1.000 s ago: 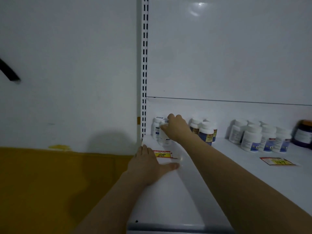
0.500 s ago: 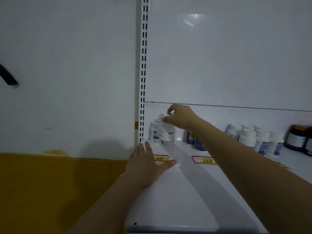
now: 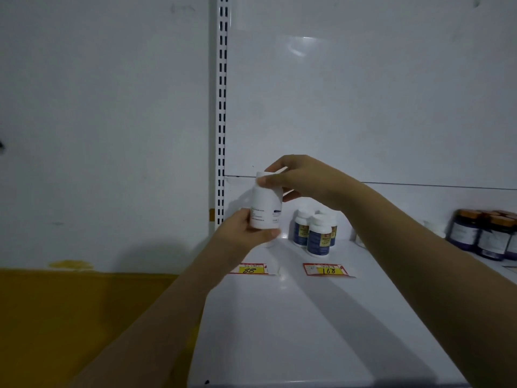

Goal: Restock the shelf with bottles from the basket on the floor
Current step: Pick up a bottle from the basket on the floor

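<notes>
White plastic pill bottle (image 3: pixel 265 208), upright and held in the air over the far left corner of the shelf (image 3: pixel 307 317), is not yet set down. The right grip (image 3: pixel 302 177) pinches its cap from above, and the left grip (image 3: pixel 246 236) wraps its base, thumb and fingers curled around the lower body. By my reading this bottle is mid-placement, perhaps being turned label-forward. How many remain I cannot tell, since the basket is out of view. At 4 o'clock from the bottle stands a small cluster of blue-labelled bottles (image 3: pixel 317 233), already in place and close enough to be knocked if the bottle drifts that way. Dark amber jars (image 3: pixel 481 236) sit well apart at 3 o'clock. Price tags marked 88 (image 3: pixel 249 269) and 168 (image 3: pixel 326 270) lie flat at 6 and 5 o'clock. At 9 o'clock the slotted upright (image 3: pixel 222 107) closes off that side, so the open spot looks narrow.
</notes>
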Available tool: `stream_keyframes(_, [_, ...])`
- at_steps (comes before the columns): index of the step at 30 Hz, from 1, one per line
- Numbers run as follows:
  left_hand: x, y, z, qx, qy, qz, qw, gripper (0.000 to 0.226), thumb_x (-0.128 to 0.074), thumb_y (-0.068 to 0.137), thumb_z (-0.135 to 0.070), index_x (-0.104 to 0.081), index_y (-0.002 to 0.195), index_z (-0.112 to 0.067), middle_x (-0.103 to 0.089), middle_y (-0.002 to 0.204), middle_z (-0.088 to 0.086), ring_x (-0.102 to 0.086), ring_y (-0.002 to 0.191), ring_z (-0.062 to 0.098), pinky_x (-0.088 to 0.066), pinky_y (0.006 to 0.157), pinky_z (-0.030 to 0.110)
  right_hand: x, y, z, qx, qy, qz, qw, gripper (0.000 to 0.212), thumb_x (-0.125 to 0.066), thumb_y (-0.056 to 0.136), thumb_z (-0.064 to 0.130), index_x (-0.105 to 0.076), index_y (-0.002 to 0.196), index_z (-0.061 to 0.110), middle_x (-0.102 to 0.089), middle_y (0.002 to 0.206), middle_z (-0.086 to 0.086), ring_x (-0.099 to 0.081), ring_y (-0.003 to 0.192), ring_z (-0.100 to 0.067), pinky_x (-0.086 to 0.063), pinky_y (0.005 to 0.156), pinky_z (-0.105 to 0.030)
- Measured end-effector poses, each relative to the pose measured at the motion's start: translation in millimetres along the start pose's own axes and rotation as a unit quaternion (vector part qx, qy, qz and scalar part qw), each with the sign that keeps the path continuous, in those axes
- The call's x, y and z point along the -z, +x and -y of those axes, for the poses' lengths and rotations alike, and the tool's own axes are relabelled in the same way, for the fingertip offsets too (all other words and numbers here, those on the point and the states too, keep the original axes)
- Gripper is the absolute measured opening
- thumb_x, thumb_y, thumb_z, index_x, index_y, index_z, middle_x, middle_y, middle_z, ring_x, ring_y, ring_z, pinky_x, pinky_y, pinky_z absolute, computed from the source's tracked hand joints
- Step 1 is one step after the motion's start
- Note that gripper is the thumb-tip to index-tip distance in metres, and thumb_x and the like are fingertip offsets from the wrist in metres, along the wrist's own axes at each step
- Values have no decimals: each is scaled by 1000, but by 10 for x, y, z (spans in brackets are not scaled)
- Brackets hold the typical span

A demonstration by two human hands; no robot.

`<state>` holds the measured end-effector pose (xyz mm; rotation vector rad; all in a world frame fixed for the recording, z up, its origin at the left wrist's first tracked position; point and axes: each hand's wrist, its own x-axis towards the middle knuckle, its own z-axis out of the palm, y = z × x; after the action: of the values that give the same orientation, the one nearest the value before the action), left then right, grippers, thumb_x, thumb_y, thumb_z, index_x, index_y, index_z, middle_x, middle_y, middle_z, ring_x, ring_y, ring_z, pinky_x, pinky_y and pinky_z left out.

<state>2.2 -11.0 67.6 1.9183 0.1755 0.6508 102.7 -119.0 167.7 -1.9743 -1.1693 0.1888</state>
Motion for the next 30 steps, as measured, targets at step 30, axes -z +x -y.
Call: stream_keyframes(30, [-26, -62, -43, 53, -210, 28, 976, 20, -69, 81, -11, -57, 97, -17, -62, 111, 10, -62, 103, 24, -56, 79, 25, 20, -128, 17, 33, 78, 18, 996, 22, -60, 89, 34, -64, 101, 16, -67, 97, 7, -66, 85, -8, -52, 61, -11])
